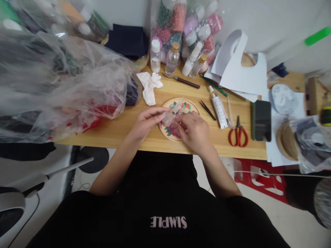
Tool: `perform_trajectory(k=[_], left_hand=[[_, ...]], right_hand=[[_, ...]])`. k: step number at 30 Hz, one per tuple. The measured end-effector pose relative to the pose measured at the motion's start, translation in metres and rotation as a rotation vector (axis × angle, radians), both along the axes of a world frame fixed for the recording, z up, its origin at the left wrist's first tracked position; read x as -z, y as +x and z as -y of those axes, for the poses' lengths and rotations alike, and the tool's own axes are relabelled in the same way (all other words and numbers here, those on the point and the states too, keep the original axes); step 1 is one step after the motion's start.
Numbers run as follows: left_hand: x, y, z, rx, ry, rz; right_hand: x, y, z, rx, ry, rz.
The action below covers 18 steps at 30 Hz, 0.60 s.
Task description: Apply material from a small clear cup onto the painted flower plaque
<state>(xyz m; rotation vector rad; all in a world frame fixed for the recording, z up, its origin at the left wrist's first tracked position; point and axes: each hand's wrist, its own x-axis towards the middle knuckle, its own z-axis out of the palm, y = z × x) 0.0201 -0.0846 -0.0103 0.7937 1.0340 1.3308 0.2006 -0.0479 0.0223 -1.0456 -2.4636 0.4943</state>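
Note:
Over the near edge of the wooden table, my left hand [144, 124] holds a small clear plastic box [168, 119] between thumb and fingers. My right hand [195, 130] is closed at the box's right side, its fingertips pinched together; whatever they grip is too small to make out. Beneath both hands lies a round wooden hoop or board [194, 105] with a colourful flower pattern, partly covered by them. Black tweezers [207, 110] rest just right of the round piece, beside a white tube [219, 109] with a white cap.
Red-handled pliers [238, 132] and a dark phone [261, 120] lie at right. Crumpled tissue [149, 88], a dark-handled tool [186, 82] and several bottles [172, 60] stand or lie behind. A large plastic bag [77, 82] fills the left side; cut white paper [240, 72] sits back right.

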Motion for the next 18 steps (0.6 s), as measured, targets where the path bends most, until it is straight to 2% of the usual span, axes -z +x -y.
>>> perform_trajectory(k=[3, 6, 10, 14, 18], left_hand=[[0.001, -0.001, 0.0, 0.004, 0.003, -0.002], [0.001, -0.001, -0.001, 0.021, 0.015, 0.009], [0.0, -0.001, -0.001, 0.021, 0.007, 0.022], [-0.001, 0.0, -0.001, 0.001, -0.002, 0.023], [-0.001, 0.0, -0.001, 0.004, -0.01, 0.021]], right_hand=[[-0.001, 0.0, -0.001, -0.047, -0.086, 0.014], [-0.003, 0.001, 0.0, -0.087, -0.21, -0.075], [-0.004, 0.003, 0.002, -0.017, -0.353, -0.228], [-0.005, 0.013, 0.008, 0.082, -0.354, -0.329], [-0.005, 0.034, 0.016, 0.053, -0.205, -0.252]])
